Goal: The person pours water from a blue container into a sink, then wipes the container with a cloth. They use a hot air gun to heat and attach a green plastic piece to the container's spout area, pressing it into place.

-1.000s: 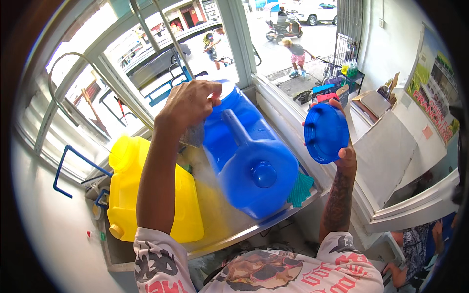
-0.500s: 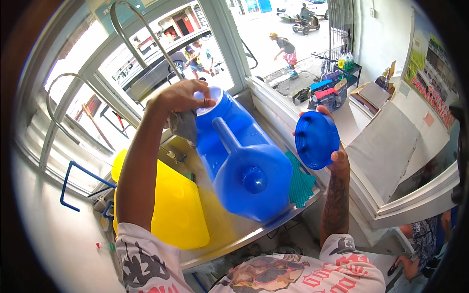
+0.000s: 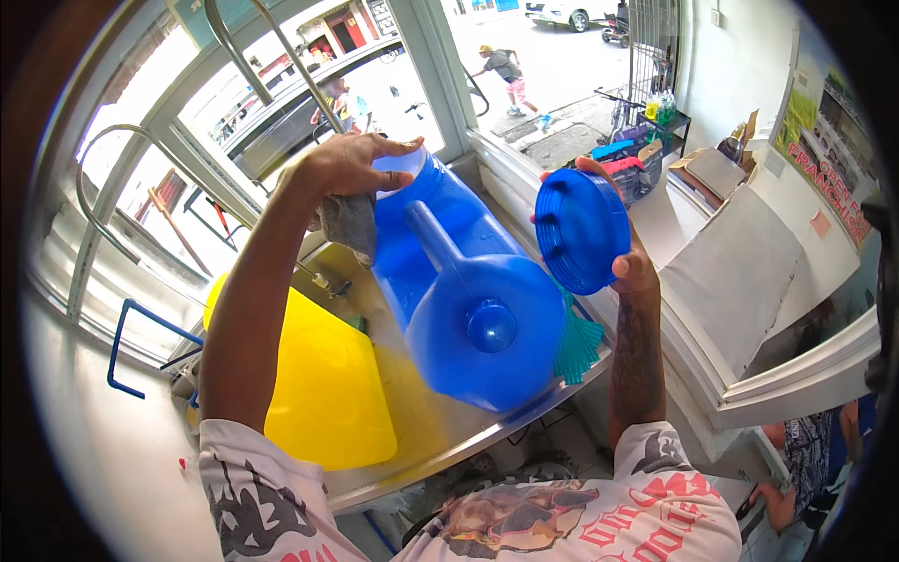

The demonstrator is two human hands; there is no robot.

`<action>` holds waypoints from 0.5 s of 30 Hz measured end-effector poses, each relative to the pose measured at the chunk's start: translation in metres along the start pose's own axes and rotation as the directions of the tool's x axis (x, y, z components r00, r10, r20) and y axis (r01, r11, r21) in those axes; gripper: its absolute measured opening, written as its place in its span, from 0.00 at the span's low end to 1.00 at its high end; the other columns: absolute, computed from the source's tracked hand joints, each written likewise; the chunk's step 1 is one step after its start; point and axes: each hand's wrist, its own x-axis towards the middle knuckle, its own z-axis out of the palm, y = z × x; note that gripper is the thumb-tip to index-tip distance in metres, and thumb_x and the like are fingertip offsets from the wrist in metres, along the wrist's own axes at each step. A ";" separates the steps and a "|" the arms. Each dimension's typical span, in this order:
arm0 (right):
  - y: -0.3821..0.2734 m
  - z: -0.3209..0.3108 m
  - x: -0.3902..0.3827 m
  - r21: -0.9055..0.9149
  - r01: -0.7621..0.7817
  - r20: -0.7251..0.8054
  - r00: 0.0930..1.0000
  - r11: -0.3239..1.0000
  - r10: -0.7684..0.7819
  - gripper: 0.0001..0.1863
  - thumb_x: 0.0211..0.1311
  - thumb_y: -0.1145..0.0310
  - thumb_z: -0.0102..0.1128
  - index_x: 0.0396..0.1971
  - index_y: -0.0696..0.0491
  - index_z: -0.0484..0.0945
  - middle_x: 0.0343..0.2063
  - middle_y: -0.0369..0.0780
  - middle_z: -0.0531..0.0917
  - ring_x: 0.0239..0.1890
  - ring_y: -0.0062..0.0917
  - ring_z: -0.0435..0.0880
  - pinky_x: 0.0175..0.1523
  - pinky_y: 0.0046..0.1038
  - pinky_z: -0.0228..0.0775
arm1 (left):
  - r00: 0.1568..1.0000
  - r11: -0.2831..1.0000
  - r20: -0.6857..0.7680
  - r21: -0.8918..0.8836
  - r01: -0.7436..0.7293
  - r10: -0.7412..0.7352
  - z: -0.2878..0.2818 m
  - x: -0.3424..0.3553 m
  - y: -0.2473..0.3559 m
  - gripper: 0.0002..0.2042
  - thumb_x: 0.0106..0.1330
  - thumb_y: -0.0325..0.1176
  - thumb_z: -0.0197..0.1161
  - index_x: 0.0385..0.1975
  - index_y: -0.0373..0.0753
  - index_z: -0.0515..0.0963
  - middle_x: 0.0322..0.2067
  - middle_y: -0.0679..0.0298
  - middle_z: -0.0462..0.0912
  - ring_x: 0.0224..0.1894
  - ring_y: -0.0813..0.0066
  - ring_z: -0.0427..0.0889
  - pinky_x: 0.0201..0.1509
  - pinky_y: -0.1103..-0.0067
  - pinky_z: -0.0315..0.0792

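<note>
A blue plastic water jug (image 3: 440, 318) lies in the steel sink, its wide open mouth facing away and its moulded handle and small round blue cap showing on the near side. My left hand (image 3: 351, 170) is at the mouth, closed on a grey cloth (image 3: 345, 225) that hangs beside the neck; its forefinger and thumb extend over the rim. To the right of the jug, my right hand (image 3: 635, 253) holds up a large round blue lid (image 3: 581, 229), its hollow inside turned toward me.
Left of the jug is a yellow container (image 3: 328, 393). A teal ribbed piece (image 3: 578, 347) lies against the jug's right side. Curved metal pipes (image 3: 281, 56) rise behind the sink (image 3: 412, 468). A folded board (image 3: 740, 281) leans at right. People are outside; another person sits at lower right.
My right hand has brought the lid up and slightly left, closer to the jug. The forefinger of my left hand has straightened above the rim. A person outside has moved left.
</note>
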 end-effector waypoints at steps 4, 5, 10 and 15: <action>-0.013 0.009 0.003 -0.015 0.021 -0.014 1.000 1.000 -0.021 0.69 0.32 0.47 0.82 0.75 0.50 0.49 0.61 0.48 0.71 0.60 0.42 0.78 0.62 0.40 0.74 | 0.997 1.000 -0.076 0.022 -0.003 0.005 0.010 0.000 -0.006 0.32 0.64 0.58 0.64 0.70 0.69 0.64 0.70 0.57 0.67 0.69 0.60 0.69 0.71 0.67 0.66; -0.016 0.010 0.004 -0.021 0.019 -0.004 1.000 1.000 -0.019 0.69 0.31 0.47 0.82 0.75 0.50 0.49 0.61 0.47 0.71 0.60 0.41 0.78 0.62 0.40 0.74 | 0.993 0.998 -0.116 0.068 -0.015 0.022 0.011 0.001 -0.008 0.32 0.65 0.57 0.64 0.70 0.69 0.65 0.70 0.57 0.65 0.69 0.60 0.69 0.71 0.67 0.66; -0.021 0.015 0.017 -0.029 0.082 0.023 0.996 0.996 -0.081 0.69 0.31 0.45 0.82 0.74 0.49 0.49 0.63 0.49 0.69 0.59 0.42 0.78 0.60 0.41 0.77 | 0.999 0.997 -0.033 0.065 -0.028 0.031 0.004 0.007 -0.018 0.50 0.57 0.76 0.54 0.73 0.46 0.60 0.70 0.53 0.65 0.72 0.54 0.64 0.74 0.63 0.60; -0.010 0.013 0.033 -0.024 0.049 0.027 0.998 0.999 -0.048 0.68 0.30 0.44 0.83 0.74 0.46 0.50 0.64 0.51 0.67 0.58 0.46 0.79 0.55 0.45 0.81 | 0.991 0.994 0.096 0.071 0.087 -0.094 -0.013 0.020 -0.015 0.56 0.45 0.81 0.59 0.72 0.51 0.62 0.69 0.53 0.67 0.71 0.55 0.66 0.73 0.63 0.61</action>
